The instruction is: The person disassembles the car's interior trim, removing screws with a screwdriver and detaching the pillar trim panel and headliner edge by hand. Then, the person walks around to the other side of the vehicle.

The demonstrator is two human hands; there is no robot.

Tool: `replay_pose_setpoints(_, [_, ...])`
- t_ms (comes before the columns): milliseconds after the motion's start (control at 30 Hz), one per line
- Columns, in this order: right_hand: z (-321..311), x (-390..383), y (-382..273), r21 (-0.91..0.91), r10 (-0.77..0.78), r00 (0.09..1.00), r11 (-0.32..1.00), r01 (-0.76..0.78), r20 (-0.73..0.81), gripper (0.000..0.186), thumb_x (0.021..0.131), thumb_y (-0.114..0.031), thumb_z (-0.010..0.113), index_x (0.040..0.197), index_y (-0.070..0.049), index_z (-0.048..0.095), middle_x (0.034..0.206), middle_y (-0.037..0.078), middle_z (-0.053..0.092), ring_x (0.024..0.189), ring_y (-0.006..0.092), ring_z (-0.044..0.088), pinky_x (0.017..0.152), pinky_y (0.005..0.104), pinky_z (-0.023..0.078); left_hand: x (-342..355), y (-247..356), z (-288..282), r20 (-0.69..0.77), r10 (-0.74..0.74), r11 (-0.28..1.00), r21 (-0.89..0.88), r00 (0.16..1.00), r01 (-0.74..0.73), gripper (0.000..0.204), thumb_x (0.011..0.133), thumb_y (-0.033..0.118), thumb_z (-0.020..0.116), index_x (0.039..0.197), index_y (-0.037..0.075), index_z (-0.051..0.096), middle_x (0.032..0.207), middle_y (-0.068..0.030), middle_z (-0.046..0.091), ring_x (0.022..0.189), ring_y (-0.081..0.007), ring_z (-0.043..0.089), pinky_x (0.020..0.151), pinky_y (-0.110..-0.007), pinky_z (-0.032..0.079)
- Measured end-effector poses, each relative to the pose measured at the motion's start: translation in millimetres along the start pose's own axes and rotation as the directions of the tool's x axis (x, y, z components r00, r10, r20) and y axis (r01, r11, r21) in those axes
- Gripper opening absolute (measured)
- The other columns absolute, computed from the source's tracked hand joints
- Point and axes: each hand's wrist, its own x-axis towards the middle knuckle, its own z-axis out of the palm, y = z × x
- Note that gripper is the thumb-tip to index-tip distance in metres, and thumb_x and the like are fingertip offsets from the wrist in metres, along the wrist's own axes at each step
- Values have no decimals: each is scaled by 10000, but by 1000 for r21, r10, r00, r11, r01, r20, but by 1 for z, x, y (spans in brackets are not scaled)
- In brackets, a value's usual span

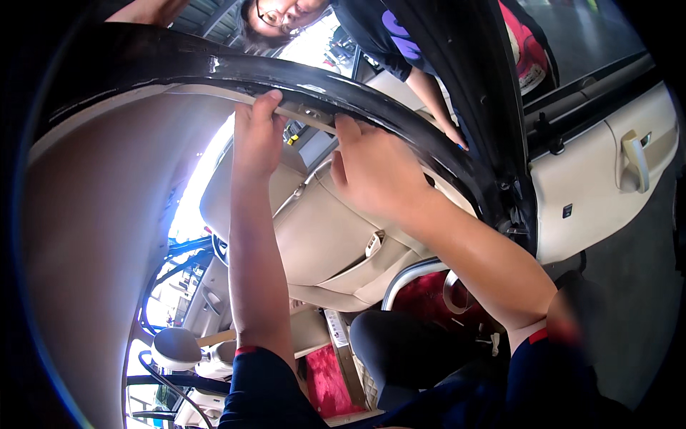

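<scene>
Both my hands up at door-frame seal [371,96]: left hand [256,139] fingers pinching headliner edge [214,91], right hand [375,171] fingers pressed together against trim, steadying it.

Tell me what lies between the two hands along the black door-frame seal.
In the head view, between the left hand and right hand, a bare stretch of beige trim edge shows under the black seal.

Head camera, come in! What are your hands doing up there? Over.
Left hand and right hand both pressing the black door-frame seal. Beige headliner beside it. Another person's hand on the frame nearby.
</scene>
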Motion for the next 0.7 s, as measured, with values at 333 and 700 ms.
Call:
replay_pose_setpoints(333, [-3, 12, 5, 14, -57, 998, 998, 57, -5, 386, 929, -156, 634, 1271, 16, 582, 797, 200, 693, 701, 388, 698, 627, 499, 555, 0, -4, -4, -59, -57, 997, 40, 997, 59, 354, 1021, 145, 481, 1289, -65, 578, 1269, -147, 659, 1207, -243, 618, 1070, -418, 463])
replay_pose_setpoints(700, [15, 27, 6, 12, -56, 997, 998, 57, -45, 120, 949, -130, 620, 1034, -60, 572, 748, 168, 674, 720, 395, 695, 616, 511, 539, 6, -14, -12, 55, 61, 987, 145, 997, -68, 362, 1022, 172, 480, 1300, -34, 586, 1277, -114, 659, 1226, -226, 600, 1089, -419, 430])
